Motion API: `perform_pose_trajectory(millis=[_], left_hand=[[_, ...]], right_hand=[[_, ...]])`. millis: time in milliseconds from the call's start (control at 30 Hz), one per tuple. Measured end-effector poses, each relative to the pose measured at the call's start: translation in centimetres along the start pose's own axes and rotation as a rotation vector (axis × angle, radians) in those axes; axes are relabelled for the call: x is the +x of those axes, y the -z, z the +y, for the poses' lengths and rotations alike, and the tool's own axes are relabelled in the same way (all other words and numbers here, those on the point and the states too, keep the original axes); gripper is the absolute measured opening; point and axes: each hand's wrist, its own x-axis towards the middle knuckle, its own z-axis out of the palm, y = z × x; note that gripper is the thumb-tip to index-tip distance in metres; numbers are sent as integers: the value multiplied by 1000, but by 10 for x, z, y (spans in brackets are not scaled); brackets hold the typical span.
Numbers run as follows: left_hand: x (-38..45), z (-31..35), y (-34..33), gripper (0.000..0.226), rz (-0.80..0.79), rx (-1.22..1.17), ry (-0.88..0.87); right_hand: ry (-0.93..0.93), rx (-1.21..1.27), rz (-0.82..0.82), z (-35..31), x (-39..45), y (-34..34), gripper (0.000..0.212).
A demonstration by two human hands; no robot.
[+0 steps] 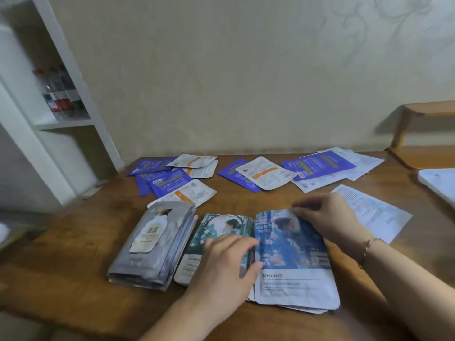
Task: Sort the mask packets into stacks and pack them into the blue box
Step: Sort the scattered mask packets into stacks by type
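The packets look light, thin and floppy, with a slick foil or plastic skin, so a loose pile would likely slide apart if tilted. The safest hold, I judge, is a pinch on a sealed edge, or both hands squeezing a whole stack by its long sides.

Near the front edge of the desk (246, 200) three sorted piles lie side by side: a grey stack (157, 244) to the left, a teal stack (216, 225) in the middle, and a blue stack (293, 257) just beside it to the right. The left hand (226, 259) lies over the teal stack, fingers curled at the seam between teal and blue and touching both; whether that grip actually holds a packet I cannot tell. The right hand (327, 217) pinches the far corner of the blue stack's top packet, a bracelet (366, 249) at its wrist.

Unsorted purple packets (317, 163) and white packets (266, 173) lie scattered along the far edge, more pale ones by the right edge. No blue box is visible.

The desk is brown wood, worn and smooth, so the packets should slide easily. It stands against a cream wall; a white shelf (61, 124) holding bottles (59, 94) is at the left.
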Motion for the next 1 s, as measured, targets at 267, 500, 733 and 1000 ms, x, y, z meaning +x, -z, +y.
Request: perform_pose_trajectory(millis=[267,500,733,1000], left_hand=[[-30,-21,-10,38,22,117,-304],[-33,-24,-13,24,57,90,-333],[-37,-27,-16,26,82,55,-323],[-34,-28,-25,22,119,-25,-305]], right_hand=[[145,-201,107,8,-6,-16,13],[159,-234,145,11,-5,-25,13],[278,-359,126,18,-7,-23,14],[407,-321,-13,19,-11,-32,18]])
